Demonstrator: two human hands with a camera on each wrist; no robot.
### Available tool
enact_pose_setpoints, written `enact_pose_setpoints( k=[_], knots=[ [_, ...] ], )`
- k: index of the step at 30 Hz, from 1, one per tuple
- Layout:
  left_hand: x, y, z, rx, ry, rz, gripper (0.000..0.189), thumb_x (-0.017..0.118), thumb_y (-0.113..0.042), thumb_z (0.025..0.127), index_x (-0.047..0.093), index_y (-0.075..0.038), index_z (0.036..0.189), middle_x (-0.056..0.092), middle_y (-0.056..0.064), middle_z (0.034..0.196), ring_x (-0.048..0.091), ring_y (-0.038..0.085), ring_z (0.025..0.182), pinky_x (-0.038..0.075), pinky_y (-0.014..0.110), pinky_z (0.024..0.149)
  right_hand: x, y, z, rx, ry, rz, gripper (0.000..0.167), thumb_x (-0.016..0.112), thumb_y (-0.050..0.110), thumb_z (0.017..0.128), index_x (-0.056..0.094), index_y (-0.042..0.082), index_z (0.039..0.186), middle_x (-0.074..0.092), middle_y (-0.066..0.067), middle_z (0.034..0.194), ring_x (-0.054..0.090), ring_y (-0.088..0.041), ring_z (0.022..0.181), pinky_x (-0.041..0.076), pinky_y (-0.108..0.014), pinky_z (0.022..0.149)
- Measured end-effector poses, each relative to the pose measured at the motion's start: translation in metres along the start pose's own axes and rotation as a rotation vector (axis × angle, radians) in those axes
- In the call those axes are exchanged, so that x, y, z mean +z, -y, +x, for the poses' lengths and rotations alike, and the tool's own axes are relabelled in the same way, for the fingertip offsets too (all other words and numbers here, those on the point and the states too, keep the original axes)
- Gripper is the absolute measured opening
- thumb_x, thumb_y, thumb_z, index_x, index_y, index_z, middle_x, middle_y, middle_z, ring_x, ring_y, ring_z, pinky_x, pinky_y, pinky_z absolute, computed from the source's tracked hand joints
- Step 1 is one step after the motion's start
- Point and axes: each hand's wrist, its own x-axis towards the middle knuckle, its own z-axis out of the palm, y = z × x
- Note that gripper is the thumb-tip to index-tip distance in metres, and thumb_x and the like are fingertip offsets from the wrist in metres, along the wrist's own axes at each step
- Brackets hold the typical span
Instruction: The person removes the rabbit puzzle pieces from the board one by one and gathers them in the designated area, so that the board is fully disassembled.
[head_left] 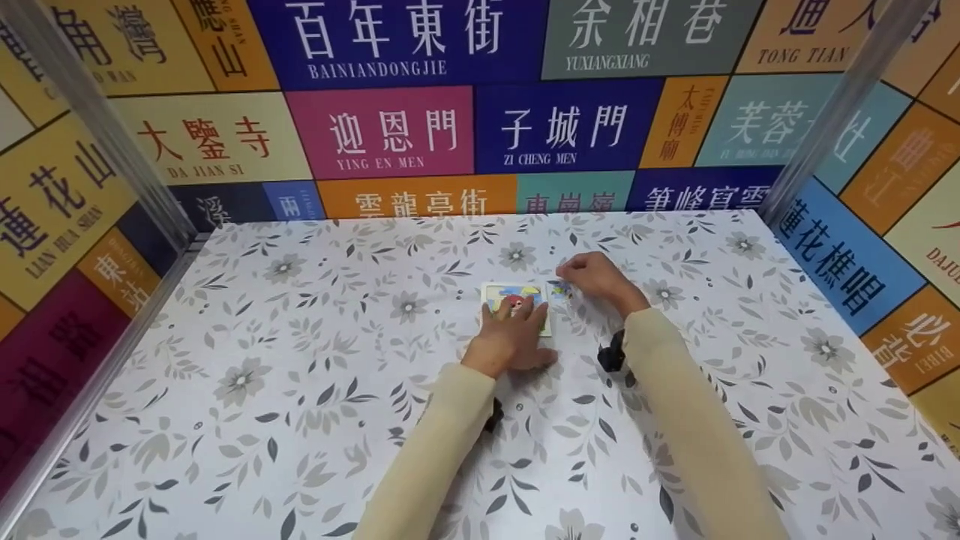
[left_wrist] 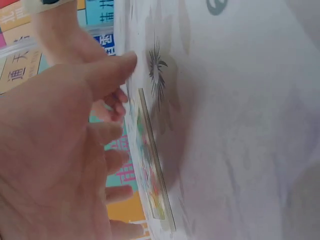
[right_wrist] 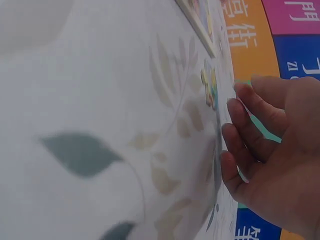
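Observation:
A small picture jigsaw puzzle board point(head_left: 530, 289) with a pale frame lies flat on the table. My left hand point(head_left: 508, 339) is spread over it, fingers extended, covering much of the picture. In the left wrist view the board point(left_wrist: 154, 175) shows edge-on beside the fingers of that hand point(left_wrist: 55, 145). Just right of the board lies a loose jigsaw piece point(head_left: 560, 290), also visible in the right wrist view as a colourful knobbed piece point(right_wrist: 209, 85). Close by it, my right hand point(head_left: 598, 279) hovers with loosely bent fingers and nothing between them.
A white cloth with grey flowers and leaves covers the table point(head_left: 300, 420). Panels of coloured signs point(head_left: 397, 131) stand behind and at both sides. Clear corner posts point(head_left: 840, 112) rise at the back corners. Both wrists wear black devices point(head_left: 613, 352).

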Motion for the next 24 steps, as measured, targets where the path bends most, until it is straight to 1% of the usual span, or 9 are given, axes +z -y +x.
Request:
enact_pose_setpoints(
  k=[3,6,9,12,18,21,24],
  knots=[
    [0.001,0.001,0.002,0.017,0.007,-0.002,0.079,0.053,-0.058,0.097,0.024,-0.022,0.161,0.021,0.004,0.169,0.013,0.030,0.157,0.015,0.063,0.124,0.005,0.009,0.002,-0.021,0.008,0.004,0.037,0.054,0.031,0.102,0.068,0.002,0.120,0.066,-0.017,0.122,0.059,-0.026,0.106,0.048,-0.041,0.094],
    [0.002,0.004,0.004,0.025,0.032,-0.025,0.078,0.052,-0.057,0.098,0.023,-0.022,0.161,0.019,0.004,0.169,0.011,0.031,0.158,0.012,0.061,0.125,0.011,0.018,0.004,-0.031,0.016,0.026,0.035,0.055,0.030,0.102,0.068,0.004,0.122,0.066,-0.017,0.124,0.060,-0.027,0.111,0.049,-0.043,0.097],
    [0.002,0.007,0.005,0.037,0.045,-0.047,0.078,0.053,-0.056,0.098,0.022,-0.021,0.161,0.018,0.004,0.170,0.011,0.032,0.158,0.013,0.058,0.126,0.017,0.025,0.005,-0.043,0.016,0.036,0.033,0.056,0.029,0.103,0.068,0.005,0.123,0.066,-0.016,0.124,0.060,-0.027,0.110,0.049,-0.042,0.096],
    [0.003,0.008,0.005,0.044,0.048,-0.046,0.079,0.053,-0.056,0.097,0.021,-0.022,0.161,0.017,0.003,0.170,0.011,0.032,0.158,0.015,0.055,0.127,0.025,0.030,0.006,-0.061,0.017,0.043,0.031,0.058,0.026,0.102,0.068,0.006,0.122,0.067,-0.016,0.124,0.061,-0.027,0.112,0.049,-0.043,0.100],
    [0.005,0.008,0.003,0.058,0.030,-0.051,0.080,0.055,-0.056,0.096,0.023,-0.023,0.161,0.017,0.002,0.170,0.011,0.033,0.157,0.015,0.055,0.127,0.039,0.034,0.008,-0.084,0.060,0.037,0.025,0.059,0.019,0.101,0.070,0.006,0.120,0.067,-0.015,0.126,0.060,-0.029,0.120,0.046,-0.046,0.108],
    [0.005,0.007,0.003,0.069,0.012,-0.050,0.079,0.057,-0.055,0.096,0.026,-0.023,0.160,0.019,0.002,0.169,0.013,0.033,0.157,0.017,0.056,0.126,0.044,0.036,0.008,-0.100,0.066,0.032,0.024,0.058,0.015,0.101,0.072,0.006,0.119,0.068,-0.016,0.125,0.061,-0.030,0.120,0.046,-0.046,0.108],
    [0.006,0.006,0.002,0.067,0.006,-0.047,0.078,0.058,-0.055,0.095,0.028,-0.022,0.160,0.020,0.003,0.169,0.014,0.033,0.157,0.018,0.056,0.126,0.047,0.038,0.007,-0.124,0.067,0.036,0.024,0.057,0.012,0.100,0.073,0.005,0.117,0.069,-0.016,0.124,0.061,-0.030,0.117,0.048,-0.045,0.105]
  ],
)
